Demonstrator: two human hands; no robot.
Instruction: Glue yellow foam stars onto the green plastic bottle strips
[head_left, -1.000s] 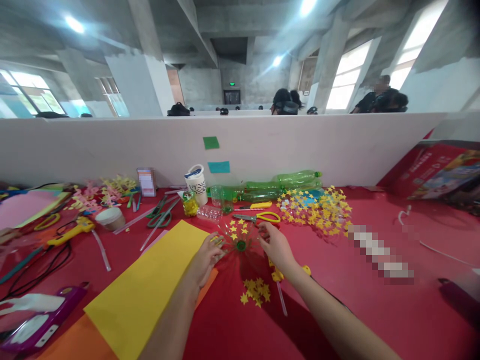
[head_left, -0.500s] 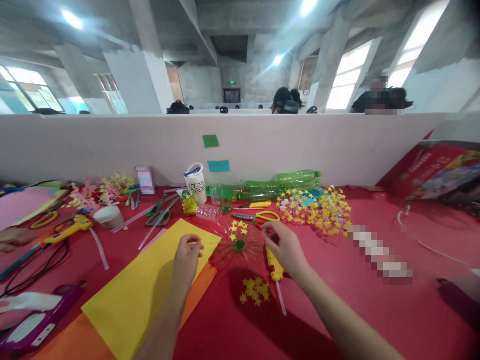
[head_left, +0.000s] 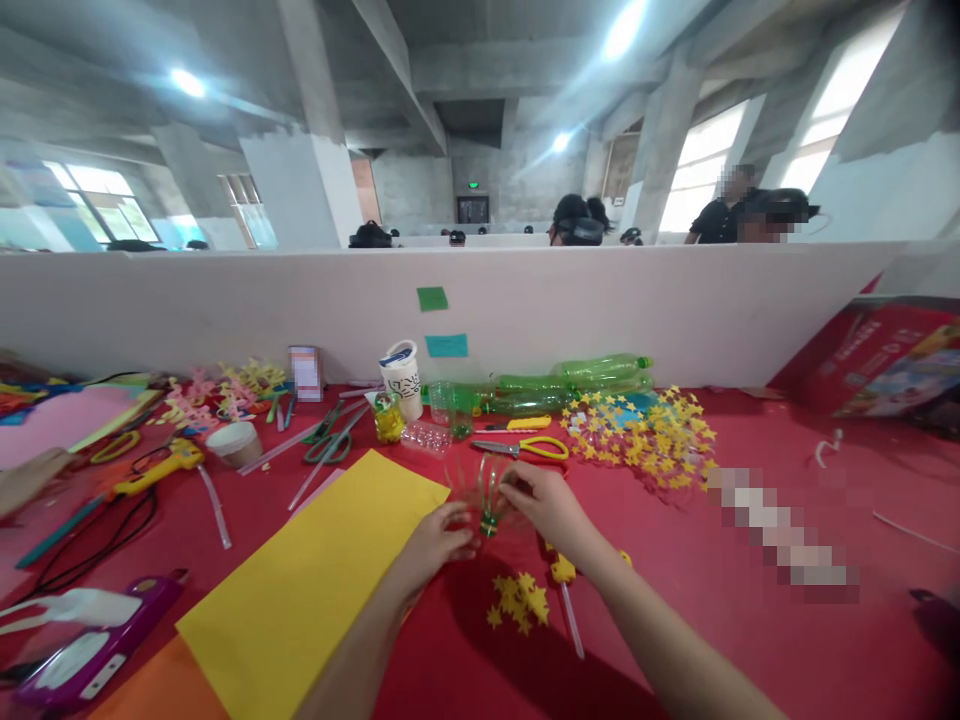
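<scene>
Between my hands, a green plastic bottle top cut into thin strips is held with its neck down and its strips bending upward. My right hand pinches strips on the right side. On the left, my left hand has its fingers curled against the piece; the fingertips are partly blurred. A small pile of yellow paper stars lies just below on the red table. The yellow hot glue gun, a clear glue stick in it, is partly hidden by my right hand and forearm.
Yellow sheets lie left of my hands. Behind are scissors, a yellow cutter, green bottles, a white cup and many star strips. A purple power strip and another person's hand are leftward.
Both hands have closed in on the cut bottle top. Its strips, spread flat before, now bend upward. The stars seen on it before are no longer visible. The view has shifted slightly.
</scene>
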